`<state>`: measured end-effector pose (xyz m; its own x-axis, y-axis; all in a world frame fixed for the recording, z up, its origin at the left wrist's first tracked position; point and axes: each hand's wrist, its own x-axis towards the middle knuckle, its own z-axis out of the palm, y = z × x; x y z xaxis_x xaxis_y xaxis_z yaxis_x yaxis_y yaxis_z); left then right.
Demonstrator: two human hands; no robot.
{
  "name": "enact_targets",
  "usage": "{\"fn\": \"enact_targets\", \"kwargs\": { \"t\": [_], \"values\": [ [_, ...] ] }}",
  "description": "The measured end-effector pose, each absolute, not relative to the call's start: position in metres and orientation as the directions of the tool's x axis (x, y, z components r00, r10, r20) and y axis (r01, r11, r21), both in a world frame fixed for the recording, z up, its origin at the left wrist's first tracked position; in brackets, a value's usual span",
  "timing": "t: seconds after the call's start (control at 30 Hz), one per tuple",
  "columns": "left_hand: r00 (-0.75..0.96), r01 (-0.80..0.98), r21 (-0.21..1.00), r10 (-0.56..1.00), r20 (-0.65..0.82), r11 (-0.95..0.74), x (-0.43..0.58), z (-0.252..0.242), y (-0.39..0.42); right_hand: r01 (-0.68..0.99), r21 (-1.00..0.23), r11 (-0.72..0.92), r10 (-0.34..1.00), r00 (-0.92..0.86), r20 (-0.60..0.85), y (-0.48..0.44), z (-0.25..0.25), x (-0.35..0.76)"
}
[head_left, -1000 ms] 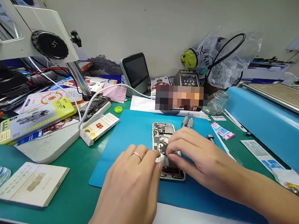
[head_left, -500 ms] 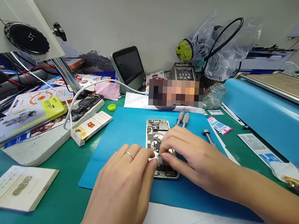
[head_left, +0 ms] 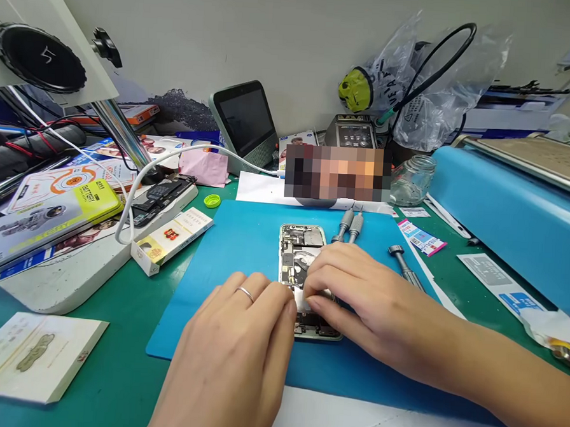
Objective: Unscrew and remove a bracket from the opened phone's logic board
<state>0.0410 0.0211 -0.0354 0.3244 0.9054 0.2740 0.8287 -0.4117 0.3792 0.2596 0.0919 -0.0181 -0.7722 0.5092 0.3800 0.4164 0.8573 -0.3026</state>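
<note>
An opened smartphone (head_left: pixel 288 259) lies on the blue mat (head_left: pixel 245 237), its inner parts exposed. A small white piece (head_left: pixel 300 300), too small to name, shows over the lower half of the phone, between my fingertips. My right hand (head_left: pixel 352 287) comes over the phone's right side, thumb and forefinger pinched at that white piece's right edge. At the left edge of the phone is my left hand (head_left: pixel 240 338), thumb pressed to the curled fingers and a ring on one finger. Whatever its fingertips hold is hidden.
Two grey screwdrivers (head_left: pixel 349 224) lie beyond my right hand, another grey screwdriver (head_left: pixel 405 267) right of it. At left are a cigarette box (head_left: pixel 171 241), a microscope stand base (head_left: pixel 66 288) and a white carton (head_left: pixel 36 356). A blue machine (head_left: pixel 499 231) borders the right side.
The white piece now looks flatter and broader between my fingertips. My left fingertips have drawn slightly left, while my right hand stays nearly in place. The camera view has shifted a little.
</note>
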Motion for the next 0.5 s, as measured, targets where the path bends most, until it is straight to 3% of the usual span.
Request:
{"fn": "enact_targets", "kwargs": {
  "t": [0.23, 0.5],
  "values": [
    [0.263, 0.868, 0.369, 0.939, 0.223, -0.331, 0.037, -0.039, 0.021, 0.443, -0.25, 0.861, 0.508, -0.775, 0.376, 0.095, -0.018, 0.264],
    [0.312, 0.865, 0.332, 0.922, 0.229, -0.376, 0.037, -0.043, 0.022, 0.362, -0.287, 0.887, 0.441, -0.849, 0.292, 0.084, -0.018, 0.258]
  ]
}}
